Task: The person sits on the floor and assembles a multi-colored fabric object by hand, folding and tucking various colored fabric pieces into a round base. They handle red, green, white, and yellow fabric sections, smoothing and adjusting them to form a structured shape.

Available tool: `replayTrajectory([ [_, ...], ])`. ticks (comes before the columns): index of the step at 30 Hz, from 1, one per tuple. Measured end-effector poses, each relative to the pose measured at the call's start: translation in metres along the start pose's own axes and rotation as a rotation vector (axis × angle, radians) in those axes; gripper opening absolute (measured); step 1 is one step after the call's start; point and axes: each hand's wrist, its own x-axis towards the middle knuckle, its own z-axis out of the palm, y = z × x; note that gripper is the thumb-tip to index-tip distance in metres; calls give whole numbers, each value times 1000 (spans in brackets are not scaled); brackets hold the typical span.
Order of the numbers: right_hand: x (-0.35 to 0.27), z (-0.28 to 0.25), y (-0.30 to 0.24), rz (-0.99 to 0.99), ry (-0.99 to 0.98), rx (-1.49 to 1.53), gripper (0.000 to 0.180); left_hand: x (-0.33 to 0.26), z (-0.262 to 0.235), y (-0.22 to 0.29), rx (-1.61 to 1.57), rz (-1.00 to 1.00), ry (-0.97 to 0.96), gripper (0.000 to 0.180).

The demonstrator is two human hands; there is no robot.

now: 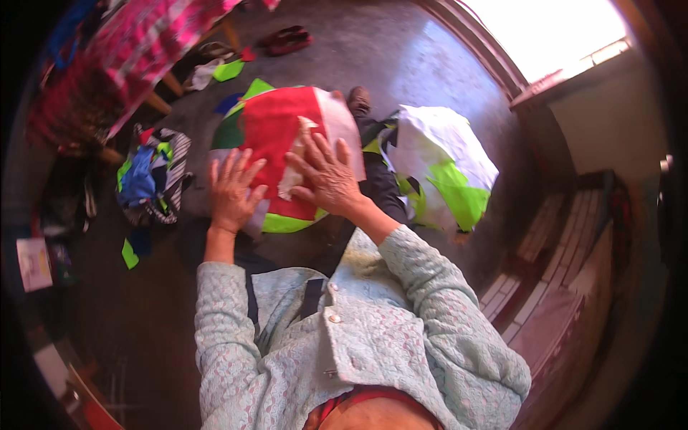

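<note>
- Your left hand (231, 188) lies flat, fingers spread wide, palm down on the left edge of the stack of cloth pieces (276, 122) on your lap; it grips nothing.
- Your right hand (326, 175) is also flat & open, fingers fanned, pressing on the stack's middle, partly over a small white scrap (295, 175) on the red top piece.
- Stack sits right under both hands: red on top, white at the right edge, green peeking out at top-left & along the bottom edge.
- Just right of the stack, past your dark trouser leg (378, 183), lies a white & bright-green bundle of fabric (441, 165); can't tell if it's a bag or loose cloth.
- Floor (387, 50) is dark, smooth, w/ loose scraps; a green scrap (129, 254) lies at lower left.
- Left of you, a mixed heap of blue, green & striped cloth (152, 175) on the floor.
- Top left: pink patterned cloth (143, 36) over a piece of furniture w/ wooden legs.
- A pair of dark red shoes (287, 39) near the top; bright doorway (545, 32) at upper right.
</note>
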Motion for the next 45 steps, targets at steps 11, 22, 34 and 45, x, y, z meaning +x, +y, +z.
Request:
replayTrajectory([
  [11,-65,-26,60,159,343,239,49,2,6,-2,6,31,48,47],
  [22,-246,-48,180,974,267,-402,82,1,3,0,24,30,37,48],
  [34,-269,-25,197,930,245,-506,60,-1,6,0,13,-5,85,46],
  [45,-277,-56,229,884,706,37,37,-16,-5,-7,-203,-176,300,41],
])
